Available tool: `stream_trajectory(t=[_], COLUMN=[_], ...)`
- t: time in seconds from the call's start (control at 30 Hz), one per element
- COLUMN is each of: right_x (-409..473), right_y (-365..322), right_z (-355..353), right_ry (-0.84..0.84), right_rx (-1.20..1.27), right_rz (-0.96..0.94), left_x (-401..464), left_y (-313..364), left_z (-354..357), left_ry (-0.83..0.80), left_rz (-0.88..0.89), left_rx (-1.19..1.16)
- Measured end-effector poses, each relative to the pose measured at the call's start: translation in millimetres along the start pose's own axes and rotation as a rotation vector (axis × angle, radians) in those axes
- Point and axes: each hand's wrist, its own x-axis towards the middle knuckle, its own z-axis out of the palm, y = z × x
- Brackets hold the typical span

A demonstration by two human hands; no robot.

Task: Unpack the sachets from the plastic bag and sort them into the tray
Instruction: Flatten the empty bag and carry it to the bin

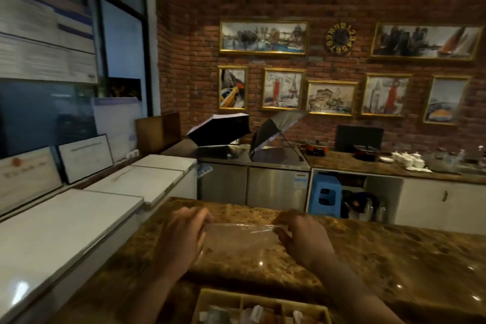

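A clear plastic bag (240,238) lies flat on the brown marble counter (381,265), stretched between both hands. My left hand (181,237) grips its left edge and my right hand (302,237) grips its right edge. The bag looks empty, though blur makes this hard to confirm. A yellow wooden tray (221,294) with several compartments sits at the bottom edge, nearer to me than the hands. Pale sachets (253,314) lie in its compartments, partly cut off by the frame.
White chest freezers (79,218) run along the left side. Beyond the counter stand steel cabinets (252,184) with two open black umbrellas (223,127), a blue stool (326,196), and a back counter with white cups (406,159). Framed pictures hang on the brick wall.
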Motion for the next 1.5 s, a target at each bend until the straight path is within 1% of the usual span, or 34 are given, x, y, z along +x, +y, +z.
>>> stream_trajectory(t=[0.03, 0.07, 0.1, 0.17, 0.2, 0.3, 0.37, 0.4, 0.47, 0.57, 0.6, 0.67, 0.73, 0.83, 0.97, 1.07, 1.2, 1.4, 1.5], right_x=[6, 14, 16, 24, 28, 35, 37, 39, 37, 30, 27, 17, 10, -1, -11, -17, -28, -49, -55], right_y=[-20, -44, -50, -89, -112, -174, -217, -234, -276, -338, -354, -389, -420, -456, -490, -503, -514, -513, -513], right_z=[6, 16, 18, 32, 41, 64, 84, 94, 108, 121, 129, 140, 150, 152, 155, 158, 159, 165, 164], right_ry=[-0.009, -0.02, -0.025, -0.042, -0.043, -0.077, -0.107, -0.134, -0.207, -0.275, -0.275, -0.236, -0.192, -0.248, -0.293, -0.358, -0.398, -0.471, -0.487], right_rx=[0.002, 0.007, 0.008, 0.039, 0.045, 0.12, 0.126, 0.144, 0.211, 0.382, 0.421, 0.411, 0.482, 0.525, 0.618, 0.68, 0.709, 0.754, 0.738], right_rz=[-0.026, -0.063, -0.073, -0.126, -0.169, -0.23, -0.327, -0.359, -0.432, -0.565, -0.605, -0.67, -0.759, -0.842, -0.972, -1.057, -1.147, -1.219, -1.235], left_x=[-3, -8, -10, -21, -32, -66, -91, -103, -133, -172, -184, -208, -233, -261, -289, -305, -321, -344, -351], left_y=[-16, -36, -40, -72, -93, -141, -169, -183, -210, -238, -243, -246, -249, -242, -221, -202, -176, -155, -152], left_z=[-12, -28, -34, -59, -74, -115, -142, -153, -178, -212, -222, -246, -264, -286, -306, -310, -310, -301, -298], left_ry=[-0.011, -0.008, -0.025, 0.022, 0.04, 0.066, 0.074, 0.083, 0.097, 0.143, 0.151, 0.174, 0.214, 0.194, 0.22, 0.245, 0.27, 0.256, 0.269], left_rz=[-0.055, -0.096, -0.101, -0.096, -0.123, -0.219, -0.258, -0.275, -0.344, -0.428, -0.45, -0.535, -0.583, -0.686, -0.819, -0.903, -0.986, -1.079, -1.082], left_rx=[-0.027, 0.0, 0.006, 0.034, 0.049, 0.146, 0.198, 0.264, 0.332, 0.424, 0.451, 0.493, 0.572, 0.649, 0.733, 0.795, 0.845, 0.894, 0.896])
